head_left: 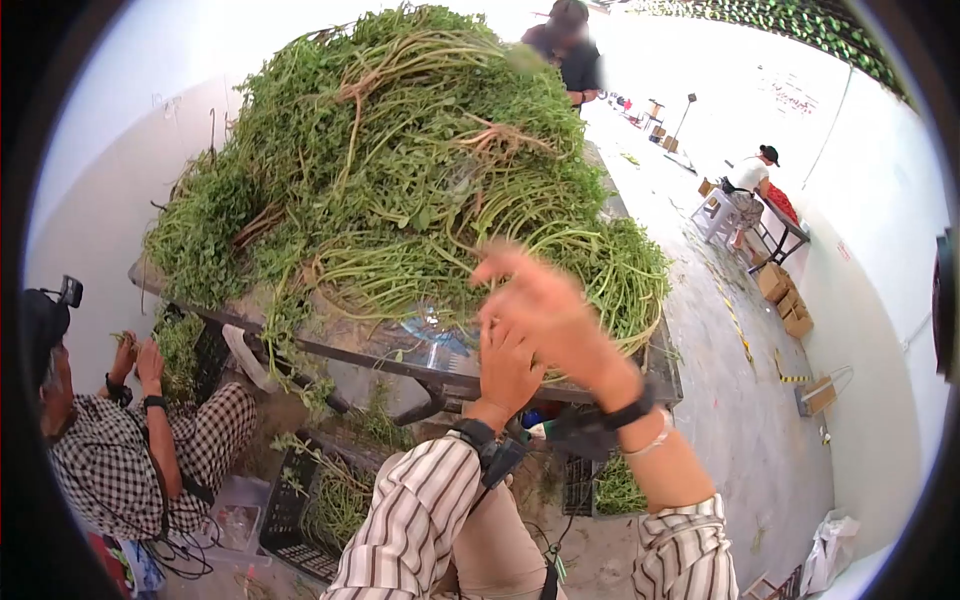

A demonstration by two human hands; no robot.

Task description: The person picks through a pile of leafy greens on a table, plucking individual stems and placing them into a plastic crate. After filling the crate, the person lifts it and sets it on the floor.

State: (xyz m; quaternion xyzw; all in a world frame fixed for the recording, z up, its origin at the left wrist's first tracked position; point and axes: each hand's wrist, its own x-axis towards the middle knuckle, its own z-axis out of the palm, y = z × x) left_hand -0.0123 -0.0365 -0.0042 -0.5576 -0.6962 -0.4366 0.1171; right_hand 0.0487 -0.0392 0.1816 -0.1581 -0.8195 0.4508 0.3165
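My right hand (555,318) is smeared by motion in front of the pile's near edge, its fingers stretched forward and apart with nothing visible in them. Just below and partly behind it, my left hand (511,366) has its fingers bent and close together. What they hold, if anything, is hidden. Beyond both hands rises a big heap of leafy green stems (400,170), with pale brown roots (505,140) showing in places. The heap rests on a dark-edged table (345,352), and long stems hang over its rim.
Below the table stand a black crate (290,535) of stems and another crate of greens (618,488). A person in checked clothes (110,470) sits at left, handling greens. Another person (575,55) stands behind the heap. Farther right, someone (748,180) sits near cardboard boxes (785,300).
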